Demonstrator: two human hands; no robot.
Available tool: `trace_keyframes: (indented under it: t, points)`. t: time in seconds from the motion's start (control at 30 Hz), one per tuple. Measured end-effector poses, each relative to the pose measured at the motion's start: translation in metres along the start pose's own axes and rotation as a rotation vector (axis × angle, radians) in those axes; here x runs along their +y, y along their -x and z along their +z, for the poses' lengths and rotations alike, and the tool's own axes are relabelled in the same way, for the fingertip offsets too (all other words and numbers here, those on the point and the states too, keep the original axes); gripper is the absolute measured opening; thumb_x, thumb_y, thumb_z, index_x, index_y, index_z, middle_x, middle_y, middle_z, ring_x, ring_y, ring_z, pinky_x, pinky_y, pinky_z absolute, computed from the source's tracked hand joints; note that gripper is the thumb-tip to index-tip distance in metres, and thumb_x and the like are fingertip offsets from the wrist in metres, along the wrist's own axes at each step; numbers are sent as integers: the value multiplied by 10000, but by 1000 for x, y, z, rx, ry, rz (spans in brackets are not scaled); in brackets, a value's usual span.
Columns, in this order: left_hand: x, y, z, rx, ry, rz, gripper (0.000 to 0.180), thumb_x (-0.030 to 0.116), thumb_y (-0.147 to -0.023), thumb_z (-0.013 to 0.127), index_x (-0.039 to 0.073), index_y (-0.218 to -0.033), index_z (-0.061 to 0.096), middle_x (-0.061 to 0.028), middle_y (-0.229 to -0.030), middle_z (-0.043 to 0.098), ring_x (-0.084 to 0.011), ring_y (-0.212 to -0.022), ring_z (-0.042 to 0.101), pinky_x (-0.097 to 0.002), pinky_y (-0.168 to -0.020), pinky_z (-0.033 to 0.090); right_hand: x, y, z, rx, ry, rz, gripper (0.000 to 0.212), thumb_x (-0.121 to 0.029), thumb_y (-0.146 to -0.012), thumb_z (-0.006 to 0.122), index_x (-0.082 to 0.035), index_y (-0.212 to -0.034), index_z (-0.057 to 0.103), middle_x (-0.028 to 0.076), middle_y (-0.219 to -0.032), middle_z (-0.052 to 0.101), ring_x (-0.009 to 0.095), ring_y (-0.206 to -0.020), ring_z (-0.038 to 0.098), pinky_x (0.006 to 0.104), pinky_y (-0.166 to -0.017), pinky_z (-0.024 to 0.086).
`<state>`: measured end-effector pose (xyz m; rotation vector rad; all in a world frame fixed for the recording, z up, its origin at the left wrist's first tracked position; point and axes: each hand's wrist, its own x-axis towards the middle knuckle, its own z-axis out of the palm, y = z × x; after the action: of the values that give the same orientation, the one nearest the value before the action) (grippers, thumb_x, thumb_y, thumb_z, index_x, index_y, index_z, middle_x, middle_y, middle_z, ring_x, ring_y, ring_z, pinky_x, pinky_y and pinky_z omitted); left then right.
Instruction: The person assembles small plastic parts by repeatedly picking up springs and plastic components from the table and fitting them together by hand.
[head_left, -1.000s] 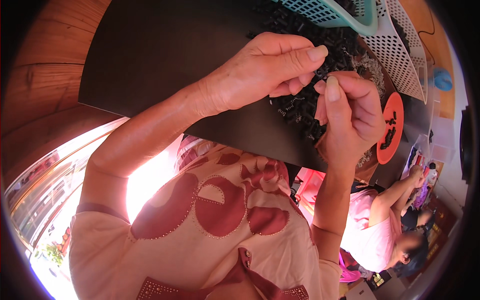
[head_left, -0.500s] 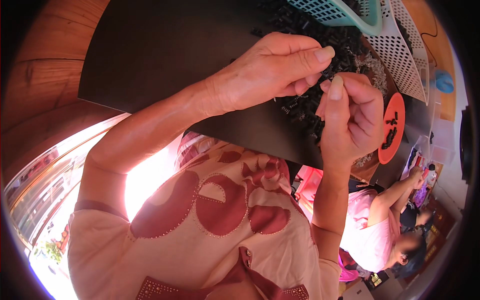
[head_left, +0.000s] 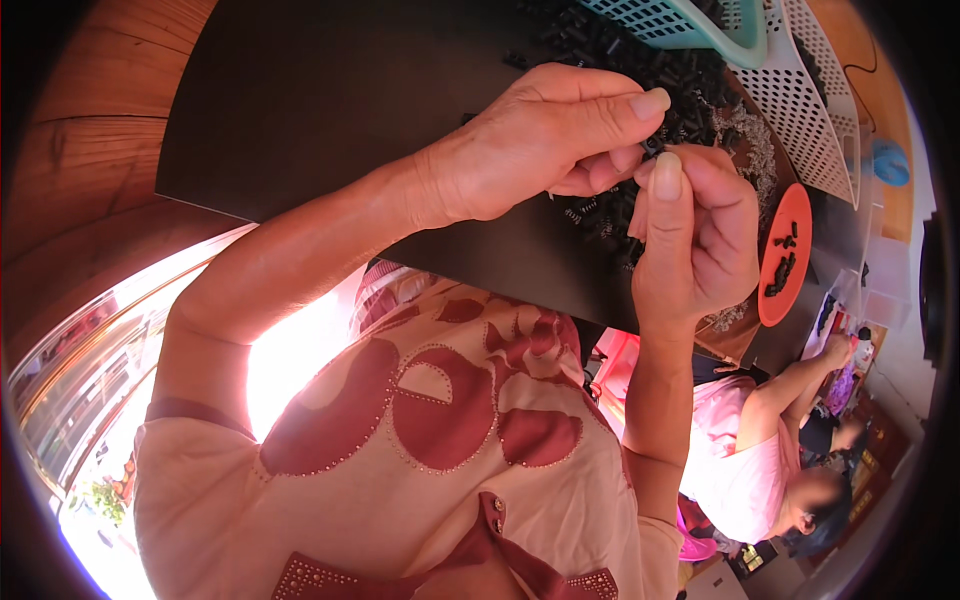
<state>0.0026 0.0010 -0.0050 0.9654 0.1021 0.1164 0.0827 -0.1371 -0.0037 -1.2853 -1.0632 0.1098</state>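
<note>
My left hand is closed in a pinch over the dark table, thumb pressed toward the curled fingers. Close below and to its right, my right hand is also pinched, its thumb tip near the left fingertips. A small dark bit shows between the two hands, but its kind and which hand grips it cannot be made out. Under and beyond the fingers lies a pile of small black cylindrical parts. Several small metal springs lie among them, with a heap of silvery springs to the right.
An orange plate with a few black parts sits right of my right hand. A teal basket and a white perforated basket stand at the far right. The dark tabletop extends left. Another person in pink works at the lower right.
My right hand has shifted slightly up and left, bringing its fingertips closer to those of my left hand. The left hand has hardly moved.
</note>
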Motion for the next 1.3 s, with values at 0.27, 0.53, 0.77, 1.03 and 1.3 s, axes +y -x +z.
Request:
trace_keyframes:
  t: [0.27,0.53,0.77,1.03,1.3]
  points:
    - [-2,2,0,-47,-13,20,326,317,-1037,488,28,-933,599,3,-668,506,-58,-557,387,-225,-455,241,-7,8,-2,40,-56,97,70,-8,-949,586,35,-1002,567,147,-905,635,48,-533,443,186,-479,372]
    - [-1,4,-1,-88,-36,8,335,322,-1035,489,20,-940,600,-9,-651,504,-66,-560,401,-226,-460,259,-7,9,-4,-10,4,51,76,1,-951,577,35,-1015,556,139,-906,615,49,-551,450,184,-485,375]
    - [2,5,-2,-53,7,-95,352,340,-1024,508,8,-944,595,-20,-654,520,-73,-572,422,-230,-463,263,-8,8,-10,-50,143,-40,117,87,-895,619,48,-986,556,124,-879,613,113,-701,549,209,-595,438]
    - [2,6,-2,-86,1,-83,361,345,-1024,507,2,-947,590,-22,-660,518,-83,-584,427,-233,-467,264,-16,12,-5,-20,-21,108,98,80,-912,596,55,-996,551,118,-894,604,66,-649,501,183,-574,409]
    - [4,5,-2,-65,-14,-98,370,371,-1023,505,23,-930,591,-12,-605,502,-68,-506,367,-232,-437,235,-7,8,-10,-66,18,42,108,87,-907,602,54,-998,554,118,-898,603,77,-681,508,191,-583,422]
